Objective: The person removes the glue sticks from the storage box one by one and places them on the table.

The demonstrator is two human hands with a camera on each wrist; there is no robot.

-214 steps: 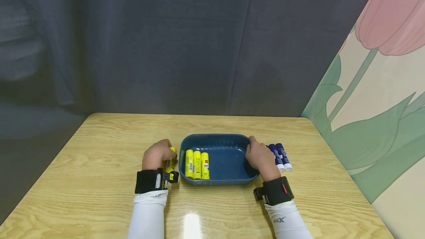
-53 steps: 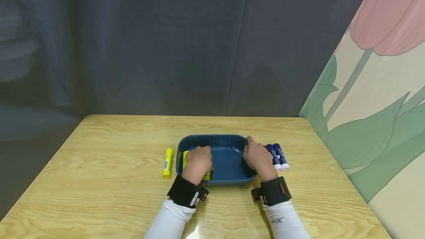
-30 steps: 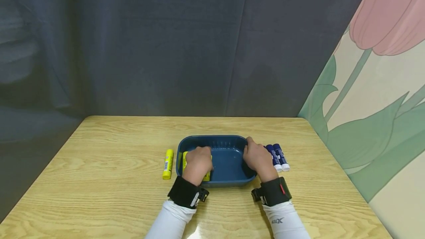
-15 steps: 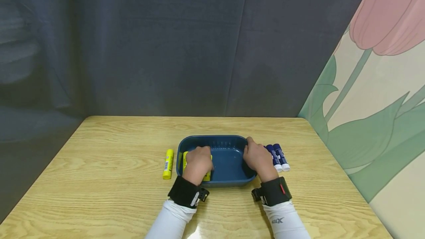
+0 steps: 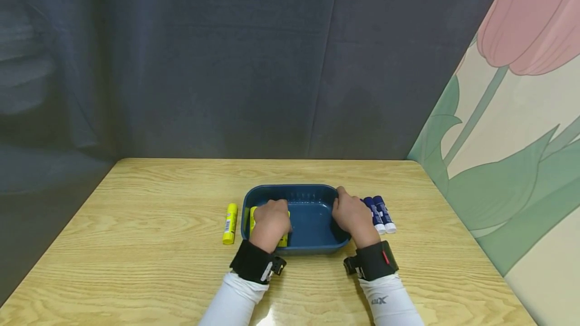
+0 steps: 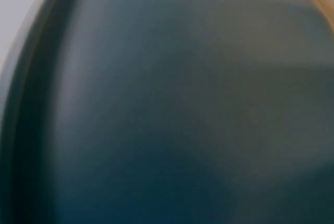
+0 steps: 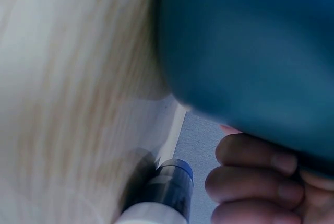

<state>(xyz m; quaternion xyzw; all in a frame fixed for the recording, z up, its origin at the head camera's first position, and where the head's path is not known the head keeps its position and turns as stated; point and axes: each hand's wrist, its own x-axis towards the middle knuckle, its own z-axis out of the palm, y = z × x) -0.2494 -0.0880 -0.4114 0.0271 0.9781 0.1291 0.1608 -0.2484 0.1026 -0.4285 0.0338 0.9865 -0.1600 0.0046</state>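
A dark blue plastic box (image 5: 317, 220) stands on the table, several yellow glue sticks (image 5: 284, 240) lying in its left part. My left hand (image 5: 271, 220) reaches down into that part, over the sticks, with the knuckles up; its fingertips are hidden, so a grip on a stick does not show. The left wrist view is filled by the blurred blue box (image 6: 156, 104). My right hand (image 5: 354, 217) grips the box's right rim; in the right wrist view its curled fingers (image 7: 250, 182) lie against the outer wall. One yellow glue stick (image 5: 229, 224) lies on the table left of the box.
Navy glue sticks with white ends (image 5: 380, 214) lie side by side right of the box, partly behind my right hand. One navy stick (image 7: 169, 192) shows close by in the right wrist view. A dark curtain (image 5: 226, 64) hangs behind the wooden table (image 5: 136, 245).
About seven seconds ago my left hand was at a yellow glue stick left of the box; it has since moved right into the box. Over the last second nothing visibly moves.
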